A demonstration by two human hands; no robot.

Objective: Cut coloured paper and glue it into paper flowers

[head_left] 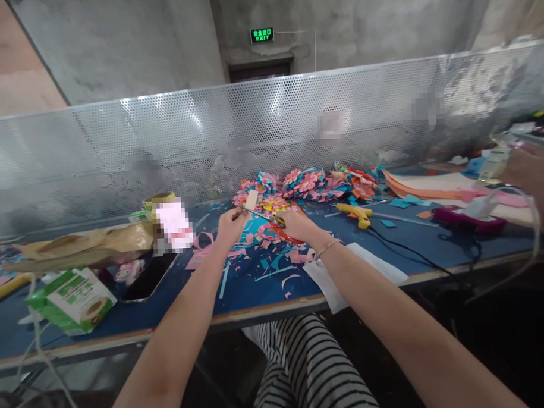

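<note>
My left hand (229,225) pinches a small cream paper strip (251,200) and holds it up over the blue table (239,291). My right hand (297,225) grips red-handled scissors (279,226), whose blades point left and meet the strip. Pink and teal paper scraps (265,265) lie scattered under both hands. Just behind them sit several finished paper flowers (304,185) in pink, teal and orange.
A yellow glue gun (356,213) with a black cord lies to the right. A white sheet (359,273) overhangs the front edge. A phone (146,278), a green box (74,299) and brown paper (83,243) lie left. Another person's hand (532,174) works far right. A perforated metal screen (269,132) backs the table.
</note>
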